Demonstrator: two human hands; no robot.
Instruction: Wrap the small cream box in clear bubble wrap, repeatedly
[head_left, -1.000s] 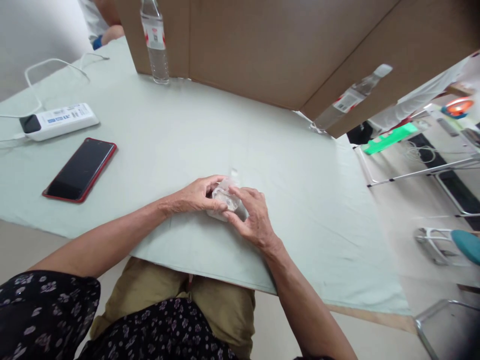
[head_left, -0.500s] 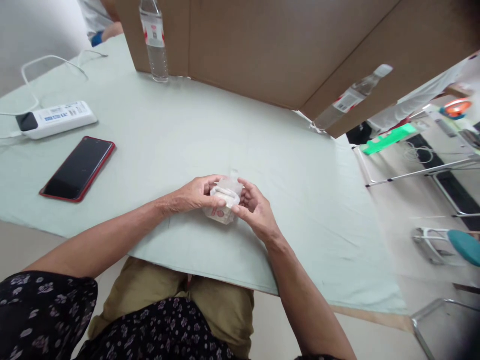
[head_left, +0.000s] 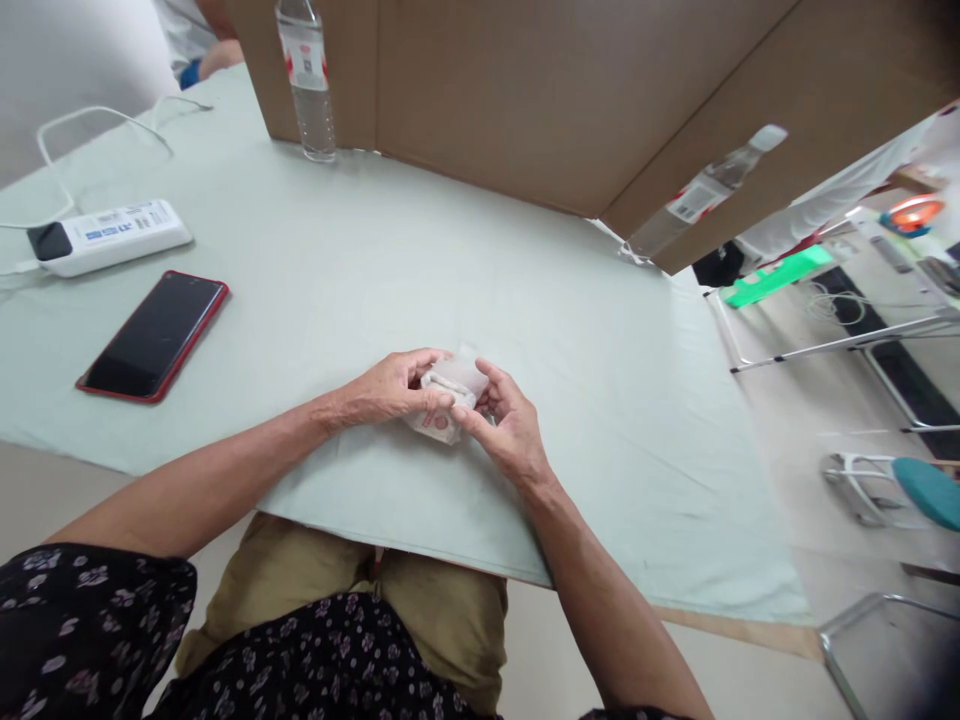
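Observation:
Between my two hands, low over the near part of the table, is a small white, partly see-through package (head_left: 442,422) with red print on its front. Its upper side shows a whitish rolled or folded edge and a translucent flap behind it; what is inside I cannot make out. My left hand (head_left: 397,388) grips the package's left side, thumb across the front and fingers behind. On the right side, my right hand (head_left: 506,422) holds it with the thumb at the front edge, its other fingers curled and partly hidden behind.
A red-cased phone (head_left: 154,335) and a white power strip (head_left: 112,235) with cables lie at left on the pale green tablecloth (head_left: 637,430). Water bottles, one at left (head_left: 309,90) and one at right (head_left: 701,195), stand against a cardboard screen (head_left: 495,100). Beyond the right edge is a teal stool (head_left: 926,490).
My right thumb has slid slightly left along the package's front edge, and my right hand has shifted a little with it. My left hand keeps its hold.

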